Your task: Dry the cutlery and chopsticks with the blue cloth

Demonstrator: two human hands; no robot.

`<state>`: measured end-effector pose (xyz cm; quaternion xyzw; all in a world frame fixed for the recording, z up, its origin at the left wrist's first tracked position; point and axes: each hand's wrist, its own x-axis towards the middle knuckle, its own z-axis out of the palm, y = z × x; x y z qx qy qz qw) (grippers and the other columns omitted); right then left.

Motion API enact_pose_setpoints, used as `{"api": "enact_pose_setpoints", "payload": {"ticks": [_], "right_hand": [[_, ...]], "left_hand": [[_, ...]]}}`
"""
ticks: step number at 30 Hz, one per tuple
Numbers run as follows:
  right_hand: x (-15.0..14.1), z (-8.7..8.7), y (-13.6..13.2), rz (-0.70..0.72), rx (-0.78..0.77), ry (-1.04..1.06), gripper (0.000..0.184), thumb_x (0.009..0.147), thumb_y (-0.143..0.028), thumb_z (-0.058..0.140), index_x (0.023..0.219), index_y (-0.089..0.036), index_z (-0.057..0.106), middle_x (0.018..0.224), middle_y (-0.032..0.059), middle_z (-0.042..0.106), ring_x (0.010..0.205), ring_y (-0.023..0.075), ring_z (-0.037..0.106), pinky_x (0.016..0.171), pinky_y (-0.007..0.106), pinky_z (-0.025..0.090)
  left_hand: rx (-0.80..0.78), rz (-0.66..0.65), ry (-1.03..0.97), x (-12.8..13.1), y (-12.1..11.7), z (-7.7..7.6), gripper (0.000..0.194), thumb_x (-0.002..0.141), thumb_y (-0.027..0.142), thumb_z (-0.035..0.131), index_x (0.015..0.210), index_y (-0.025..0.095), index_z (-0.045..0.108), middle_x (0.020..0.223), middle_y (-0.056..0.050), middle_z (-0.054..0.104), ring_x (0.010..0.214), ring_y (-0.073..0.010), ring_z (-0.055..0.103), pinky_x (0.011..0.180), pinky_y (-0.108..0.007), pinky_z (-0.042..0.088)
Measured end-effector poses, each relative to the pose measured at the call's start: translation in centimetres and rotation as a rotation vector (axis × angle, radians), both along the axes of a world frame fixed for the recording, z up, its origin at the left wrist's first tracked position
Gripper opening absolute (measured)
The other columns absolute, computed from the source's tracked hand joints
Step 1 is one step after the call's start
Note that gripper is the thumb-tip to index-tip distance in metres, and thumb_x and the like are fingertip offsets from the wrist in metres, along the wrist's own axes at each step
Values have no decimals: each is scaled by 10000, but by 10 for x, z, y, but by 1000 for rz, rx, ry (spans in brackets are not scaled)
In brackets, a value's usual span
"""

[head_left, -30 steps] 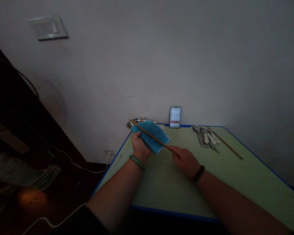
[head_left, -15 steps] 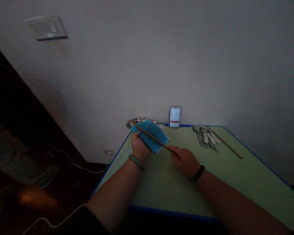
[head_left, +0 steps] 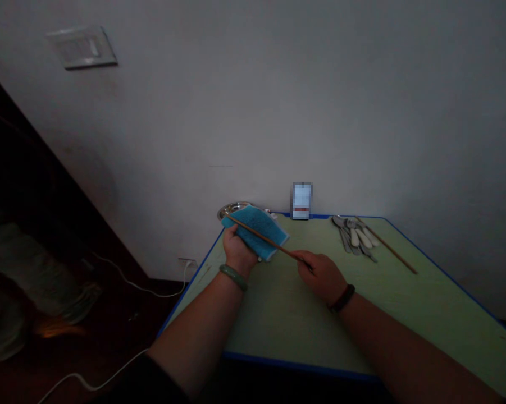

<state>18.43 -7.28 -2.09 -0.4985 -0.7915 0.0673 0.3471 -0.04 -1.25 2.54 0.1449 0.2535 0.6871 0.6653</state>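
My left hand [head_left: 238, 251] holds a blue cloth [head_left: 263, 224] spread over its palm and fingers, with the thumb at the cloth's near edge. Across the cloth lies a thin brown wooden chopstick [head_left: 259, 234], slanting from upper left to lower right. Closed around its lower right end is my right hand [head_left: 322, 276]. The fingers of my left hand are mostly hidden under the cloth. Behind the cloth, a shiny metal bowl or plate [head_left: 227, 209] shows in part at the table's back left corner.
On the green table [head_left: 303, 320] with blue edging, several spoons and forks [head_left: 354, 233] lie at the back right. Beside them is another chopstick [head_left: 387, 247]. A phone [head_left: 301, 201] leans against the wall. A white cable [head_left: 151, 293] runs along the floor at left, near a person's legs [head_left: 29, 275].
My left hand and the cloth have shifted slightly left along the chopstick. My right hand has moved slightly right with its end of the chopstick.
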Motion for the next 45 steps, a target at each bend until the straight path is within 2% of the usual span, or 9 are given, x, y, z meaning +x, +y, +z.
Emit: {"api": "enact_pose_setpoints", "payload": {"ticks": [9,20,27,33,40,45], "right_hand": [[7,3,-1,-38,41,80,370,832,-175,448,1064,-207,734,885,41,772,750,188,701,704,293,515],[10,0,1,-101,41,158,354,824,-183,438,995,-221,745,889,41,772,777,197,704,711,307,532],[11,3,-1,-121,83,202,365,827,-200,419,973,-193,753,913,68,773,812,215,713,739,329,539],[9,3,-1,-102,77,191,362,835,-201,429,996,-208,752,932,50,776,821,205,717,752,324,544],[5,2,-1,-45,51,133,376,843,-175,440,1055,-191,750,924,62,778,785,199,721,729,307,543],[3,-1,1,-3,30,84,370,874,-183,447,1113,-191,729,993,67,772,845,205,723,785,323,547]], "left_hand": [[6,-1,-82,-4,2,0,446,756,384,465,1042,138,703,1019,-143,742,1110,-359,637,967,-515,478],[-18,19,-56,-6,6,-3,425,762,397,464,1029,171,705,1054,-114,736,1104,-333,638,966,-491,478],[31,51,-24,-7,8,-5,413,759,376,467,978,136,723,985,-141,744,1083,-354,648,953,-503,489],[17,58,-25,-7,7,-6,353,769,369,469,916,173,723,886,-92,754,981,-310,692,943,-472,505],[-12,44,-35,-5,5,-2,387,783,371,446,933,145,721,912,-123,754,1037,-328,672,942,-476,504],[-17,38,-15,-3,4,-1,386,781,376,453,933,140,718,896,-119,750,1010,-326,682,951,-489,496]]}}
